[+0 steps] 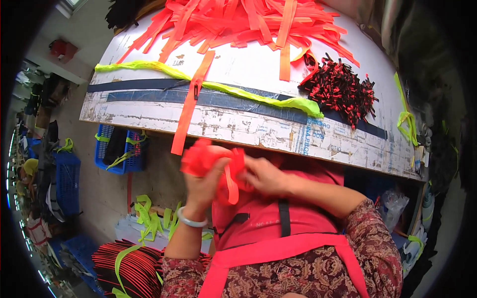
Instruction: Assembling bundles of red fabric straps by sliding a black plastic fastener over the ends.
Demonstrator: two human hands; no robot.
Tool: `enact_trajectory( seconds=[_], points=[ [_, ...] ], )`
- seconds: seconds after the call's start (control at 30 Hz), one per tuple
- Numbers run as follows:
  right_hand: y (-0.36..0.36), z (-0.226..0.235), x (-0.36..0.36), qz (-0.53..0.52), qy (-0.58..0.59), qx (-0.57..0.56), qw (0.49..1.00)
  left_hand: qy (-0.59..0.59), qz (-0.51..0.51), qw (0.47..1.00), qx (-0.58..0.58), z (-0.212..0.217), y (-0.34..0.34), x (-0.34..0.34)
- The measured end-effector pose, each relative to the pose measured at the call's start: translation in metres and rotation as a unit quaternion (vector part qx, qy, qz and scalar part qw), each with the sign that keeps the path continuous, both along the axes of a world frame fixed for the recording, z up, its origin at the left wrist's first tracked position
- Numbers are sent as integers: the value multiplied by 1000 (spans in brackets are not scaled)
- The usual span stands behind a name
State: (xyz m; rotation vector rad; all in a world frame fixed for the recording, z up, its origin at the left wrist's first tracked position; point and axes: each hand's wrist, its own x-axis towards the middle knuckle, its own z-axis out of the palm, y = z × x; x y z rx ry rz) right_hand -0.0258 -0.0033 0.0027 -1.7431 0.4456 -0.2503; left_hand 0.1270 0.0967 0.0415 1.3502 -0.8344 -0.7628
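Observation:
In front of my apron, just off the table's near edge, I hold a bunched bundle of orange-red fabric strips (199, 158), with one strip end looping down. My left hand (208, 181), a pale bangle on its wrist, is closed around the bundle's lower side. From the right, my right hand (266, 175) has its bent fingers at the bundle's other side; motion blurs them a little. Nearest to both hands, a single orange strip (188, 116) with a small dark piece on it lies across the table and hangs over its edge.
The white, worn table (149, 111) carries a heap of orange-red strips (233, 22), a pile of short black-and-red pieces (340, 92) and a long yellow-green band (248, 92). A blue basket (119, 149) stands at the left, above striped red-black stacks (126, 270). Plastic bags (395, 206) sit at the right.

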Motion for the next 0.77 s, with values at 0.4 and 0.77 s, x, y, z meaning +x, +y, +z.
enact_trajectory(
  seconds=[0.4,0.77],
  points=[
    [-148,-8,156,-237,37,-131,962,232,93,968,17,-2,36,44],
    [-26,30,34,-51,-22,21,998,353,-118,919,133,-25,1,14]
  ],
)
